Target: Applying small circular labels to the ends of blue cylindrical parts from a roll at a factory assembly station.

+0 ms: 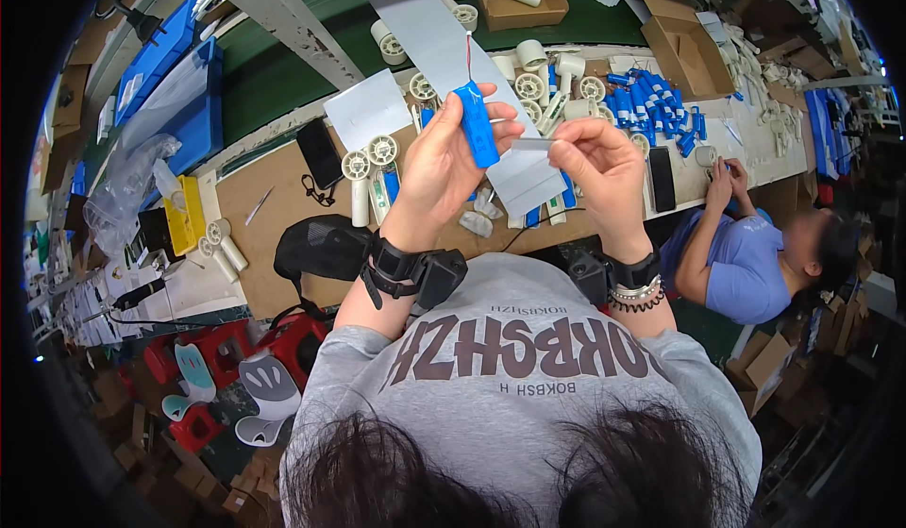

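Observation:
My left hand is closed around a blue battery pack, its thumb on one side and its fingers behind. Red wires with a small white plug rise from the pack's top end. My right hand pinches a thin pale grey strip between thumb and fingers. The strip points at the battery and ends close to the left fingertips; whether it touches them I cannot tell. Beneath both hands lie white fan housings, some with blue batteries in them, and a long grey sheet.
Loose blue batteries are heaped at the right, near a cardboard box. A black phone and a dark pouch lie left; another phone lies right. At the far right a co-worker sits handling a white part.

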`<state>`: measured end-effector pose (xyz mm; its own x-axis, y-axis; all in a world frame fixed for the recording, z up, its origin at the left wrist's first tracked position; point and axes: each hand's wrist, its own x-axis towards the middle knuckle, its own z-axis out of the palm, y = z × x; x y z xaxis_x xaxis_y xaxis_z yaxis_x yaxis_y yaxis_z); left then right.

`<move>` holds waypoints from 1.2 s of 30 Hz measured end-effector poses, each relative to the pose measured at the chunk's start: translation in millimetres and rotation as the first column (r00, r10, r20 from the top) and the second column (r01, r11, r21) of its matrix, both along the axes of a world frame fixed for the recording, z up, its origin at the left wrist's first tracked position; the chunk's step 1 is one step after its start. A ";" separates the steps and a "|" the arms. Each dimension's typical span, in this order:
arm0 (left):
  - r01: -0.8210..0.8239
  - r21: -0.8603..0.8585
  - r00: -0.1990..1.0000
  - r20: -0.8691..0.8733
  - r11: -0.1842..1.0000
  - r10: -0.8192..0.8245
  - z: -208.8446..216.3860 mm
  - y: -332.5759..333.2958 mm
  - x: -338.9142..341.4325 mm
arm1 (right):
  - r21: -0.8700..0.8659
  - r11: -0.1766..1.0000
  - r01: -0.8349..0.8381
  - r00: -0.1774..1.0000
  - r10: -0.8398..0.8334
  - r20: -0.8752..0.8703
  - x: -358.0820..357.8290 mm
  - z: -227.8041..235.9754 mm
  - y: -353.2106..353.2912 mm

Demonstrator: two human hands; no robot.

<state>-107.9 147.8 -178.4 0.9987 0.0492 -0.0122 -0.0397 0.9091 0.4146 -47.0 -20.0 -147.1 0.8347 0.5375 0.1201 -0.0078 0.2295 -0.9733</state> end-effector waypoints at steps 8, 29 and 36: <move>-0.113 0.171 0.984 -0.120 0.979 0.134 24.8 -14.1 -0.8 | -0.114 0.988 -0.102 0.987 0.086 -0.136 -14.9 10.0 8.3; -0.080 0.254 0.990 -0.095 0.964 0.107 25.4 -20.1 -4.3 | -0.152 0.985 -0.076 0.988 0.054 -0.143 -11.9 3.5 16.2; -0.084 0.248 0.989 -0.100 0.965 0.111 25.0 -20.1 -6.2 | -0.179 0.981 -0.071 0.990 0.048 -0.129 -14.1 3.5 15.9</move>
